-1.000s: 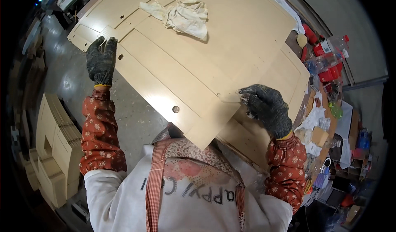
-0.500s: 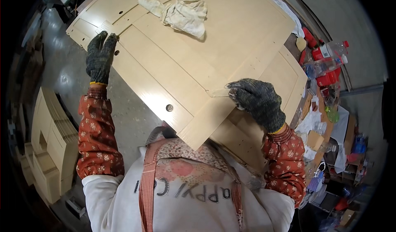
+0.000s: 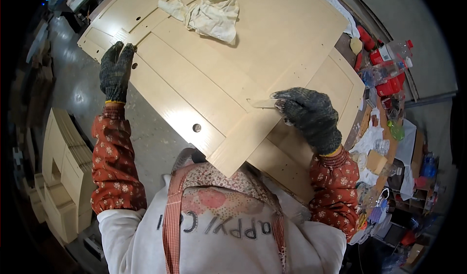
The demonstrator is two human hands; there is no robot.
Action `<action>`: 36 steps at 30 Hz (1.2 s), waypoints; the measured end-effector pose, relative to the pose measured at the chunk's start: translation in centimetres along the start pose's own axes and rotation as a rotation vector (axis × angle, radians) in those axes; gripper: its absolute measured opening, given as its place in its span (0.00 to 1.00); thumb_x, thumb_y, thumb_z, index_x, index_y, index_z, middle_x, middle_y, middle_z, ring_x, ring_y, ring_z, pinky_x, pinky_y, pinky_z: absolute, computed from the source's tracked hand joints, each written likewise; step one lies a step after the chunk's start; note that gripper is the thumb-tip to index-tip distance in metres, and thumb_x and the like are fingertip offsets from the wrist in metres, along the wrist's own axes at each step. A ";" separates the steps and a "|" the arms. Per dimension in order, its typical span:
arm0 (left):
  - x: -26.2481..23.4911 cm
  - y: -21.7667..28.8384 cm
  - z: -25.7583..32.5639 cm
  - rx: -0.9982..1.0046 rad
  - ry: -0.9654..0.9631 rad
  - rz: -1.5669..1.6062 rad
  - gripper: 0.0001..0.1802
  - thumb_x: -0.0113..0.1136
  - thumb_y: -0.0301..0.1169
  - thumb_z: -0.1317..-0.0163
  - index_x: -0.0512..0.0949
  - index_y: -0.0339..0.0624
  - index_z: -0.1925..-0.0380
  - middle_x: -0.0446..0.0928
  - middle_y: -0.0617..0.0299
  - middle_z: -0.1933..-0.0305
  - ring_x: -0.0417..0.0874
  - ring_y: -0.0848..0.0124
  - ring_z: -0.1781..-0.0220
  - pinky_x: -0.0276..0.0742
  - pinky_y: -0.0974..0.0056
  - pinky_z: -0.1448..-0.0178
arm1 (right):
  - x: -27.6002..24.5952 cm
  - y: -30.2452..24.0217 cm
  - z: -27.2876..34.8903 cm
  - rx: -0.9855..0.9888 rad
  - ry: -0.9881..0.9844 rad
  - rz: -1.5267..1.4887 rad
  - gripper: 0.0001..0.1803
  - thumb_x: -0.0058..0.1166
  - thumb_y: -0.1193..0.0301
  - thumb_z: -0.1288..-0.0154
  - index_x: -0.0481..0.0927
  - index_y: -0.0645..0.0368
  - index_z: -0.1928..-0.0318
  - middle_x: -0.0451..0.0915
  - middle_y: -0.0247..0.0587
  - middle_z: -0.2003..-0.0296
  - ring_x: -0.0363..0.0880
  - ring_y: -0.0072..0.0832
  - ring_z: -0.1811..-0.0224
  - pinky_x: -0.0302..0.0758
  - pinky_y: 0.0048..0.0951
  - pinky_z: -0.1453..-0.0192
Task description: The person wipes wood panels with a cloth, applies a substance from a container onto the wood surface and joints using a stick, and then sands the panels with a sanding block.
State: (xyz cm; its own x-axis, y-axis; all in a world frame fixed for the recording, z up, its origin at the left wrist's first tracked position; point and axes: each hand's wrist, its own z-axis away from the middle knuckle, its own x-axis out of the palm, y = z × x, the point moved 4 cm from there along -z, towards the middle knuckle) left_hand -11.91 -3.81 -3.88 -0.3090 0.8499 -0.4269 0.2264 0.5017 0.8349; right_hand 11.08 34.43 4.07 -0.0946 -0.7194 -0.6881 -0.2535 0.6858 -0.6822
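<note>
Thin pale blade [image 3: 262, 103] over grooved cream panel [image 3: 194, 86]; since moments ago shifted slightly away from our body, so working spot seems moved outward. Our right hand [image 3: 309, 117] closed round blade's end. Left hand [image 3: 116, 74] at panel's edge, fingers extended; cannot tell whether gripping. Beyond, crumpled rag [image 3: 212, 18].

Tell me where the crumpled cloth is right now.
In the head view, the crumpled cloth lies on the cream panel near the picture's upper edge, left of centre, beyond and to the right of the gloved left hand.
</note>
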 end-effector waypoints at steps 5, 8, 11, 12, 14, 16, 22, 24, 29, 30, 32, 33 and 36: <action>0.0 -0.5 -0.2 -0.003 0.019 -0.013 0.26 0.63 0.39 0.39 0.73 0.35 0.46 0.76 0.55 0.49 0.79 0.73 0.58 0.79 0.69 0.61 | 0.6 -0.2 0.0 -0.036 -0.067 -0.016 0.09 0.57 0.76 0.39 0.83 0.60 0.58 0.83 0.44 0.68 0.82 0.28 0.70 0.79 0.26 0.65; 0.0 0.1 0.1 -0.016 0.013 0.042 0.25 0.63 0.39 0.38 0.72 0.35 0.46 0.76 0.55 0.49 0.79 0.73 0.58 0.79 0.69 0.61 | 0.4 0.2 0.3 -0.064 -0.017 0.055 0.07 0.55 0.76 0.37 0.83 0.61 0.59 0.82 0.45 0.70 0.81 0.27 0.73 0.80 0.28 0.66; 0.1 -0.1 0.0 -0.041 0.014 0.024 0.26 0.62 0.39 0.38 0.72 0.35 0.45 0.76 0.55 0.49 0.79 0.72 0.58 0.79 0.69 0.61 | 0.3 -0.4 0.3 0.057 -0.044 -0.177 0.07 0.55 0.75 0.37 0.83 0.60 0.59 0.82 0.44 0.70 0.81 0.27 0.75 0.80 0.27 0.68; 0.1 -0.2 0.0 -0.042 0.015 0.024 0.26 0.62 0.39 0.38 0.72 0.35 0.45 0.76 0.55 0.49 0.79 0.72 0.58 0.79 0.69 0.61 | 0.5 -0.2 0.2 0.056 -0.045 -0.177 0.07 0.55 0.75 0.37 0.83 0.60 0.59 0.82 0.44 0.70 0.81 0.27 0.75 0.80 0.27 0.68; 0.1 -0.3 -0.2 -0.056 0.010 0.043 0.26 0.62 0.39 0.38 0.72 0.35 0.45 0.76 0.55 0.49 0.79 0.72 0.58 0.79 0.69 0.61 | 0.6 -0.1 0.3 -0.081 0.038 -0.018 0.07 0.56 0.75 0.37 0.83 0.61 0.60 0.83 0.44 0.70 0.81 0.26 0.76 0.79 0.25 0.71; 0.1 -0.2 -0.1 -0.044 0.006 0.008 0.26 0.62 0.39 0.38 0.72 0.35 0.45 0.76 0.55 0.49 0.79 0.72 0.58 0.79 0.69 0.61 | 0.0 0.2 0.5 -0.078 0.058 -0.008 0.07 0.56 0.74 0.37 0.82 0.61 0.60 0.83 0.44 0.71 0.81 0.26 0.76 0.78 0.25 0.71; 0.2 1.1 0.6 -0.106 0.013 0.104 0.26 0.63 0.39 0.38 0.72 0.34 0.45 0.77 0.54 0.48 0.79 0.72 0.58 0.79 0.69 0.61 | 0.6 -1.3 0.6 -0.025 0.049 -0.043 0.06 0.57 0.75 0.39 0.82 0.62 0.61 0.83 0.43 0.70 0.82 0.29 0.72 0.79 0.26 0.66; 0.2 0.9 0.5 -0.120 0.010 0.116 0.26 0.63 0.39 0.38 0.72 0.34 0.45 0.77 0.54 0.48 0.79 0.72 0.58 0.79 0.69 0.61 | 0.2 -0.8 0.6 0.001 0.050 -0.024 0.06 0.57 0.74 0.38 0.82 0.61 0.61 0.83 0.43 0.69 0.82 0.31 0.71 0.79 0.27 0.65; 0.4 1.4 0.8 -0.134 0.000 0.138 0.26 0.62 0.40 0.38 0.73 0.35 0.45 0.77 0.53 0.49 0.79 0.72 0.58 0.79 0.69 0.61 | 0.2 -1.3 0.9 -0.098 0.070 0.084 0.07 0.57 0.73 0.38 0.82 0.61 0.61 0.83 0.44 0.65 0.82 0.33 0.70 0.79 0.29 0.64; 0.6 2.3 1.2 -0.129 -0.005 0.140 0.26 0.62 0.40 0.38 0.73 0.35 0.45 0.77 0.53 0.49 0.79 0.72 0.58 0.79 0.69 0.61 | 0.4 -0.9 1.3 -0.123 0.074 0.122 0.07 0.57 0.73 0.38 0.82 0.60 0.60 0.83 0.45 0.65 0.82 0.33 0.69 0.79 0.28 0.64; 0.5 2.8 1.5 -0.180 0.008 0.194 0.26 0.63 0.40 0.39 0.73 0.35 0.45 0.77 0.53 0.50 0.79 0.72 0.58 0.79 0.69 0.61 | 0.5 -0.9 0.9 -0.034 0.066 -0.036 0.08 0.57 0.72 0.38 0.82 0.60 0.59 0.83 0.45 0.65 0.83 0.33 0.67 0.79 0.27 0.64; 0.6 2.2 1.1 -0.177 0.005 0.197 0.26 0.63 0.40 0.39 0.73 0.35 0.45 0.77 0.53 0.50 0.79 0.72 0.58 0.79 0.69 0.61 | 0.2 -0.9 0.9 -0.033 0.070 -0.033 0.08 0.57 0.72 0.38 0.82 0.60 0.59 0.83 0.45 0.65 0.83 0.33 0.67 0.79 0.27 0.64; -0.1 1.4 0.6 -0.003 0.049 -0.108 0.26 0.63 0.40 0.39 0.73 0.34 0.46 0.77 0.53 0.50 0.79 0.71 0.58 0.79 0.69 0.61 | -0.1 -1.8 0.9 0.086 0.037 -0.097 0.08 0.56 0.73 0.38 0.82 0.61 0.59 0.83 0.46 0.66 0.83 0.33 0.67 0.78 0.28 0.65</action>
State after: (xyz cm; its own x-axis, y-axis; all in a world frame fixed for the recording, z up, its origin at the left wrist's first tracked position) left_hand -11.00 -3.13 -2.87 -0.3760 0.7822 -0.4967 0.1866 0.5890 0.7863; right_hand 12.46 33.34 5.12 -0.1101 -0.7852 -0.6094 -0.1797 0.6187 -0.7648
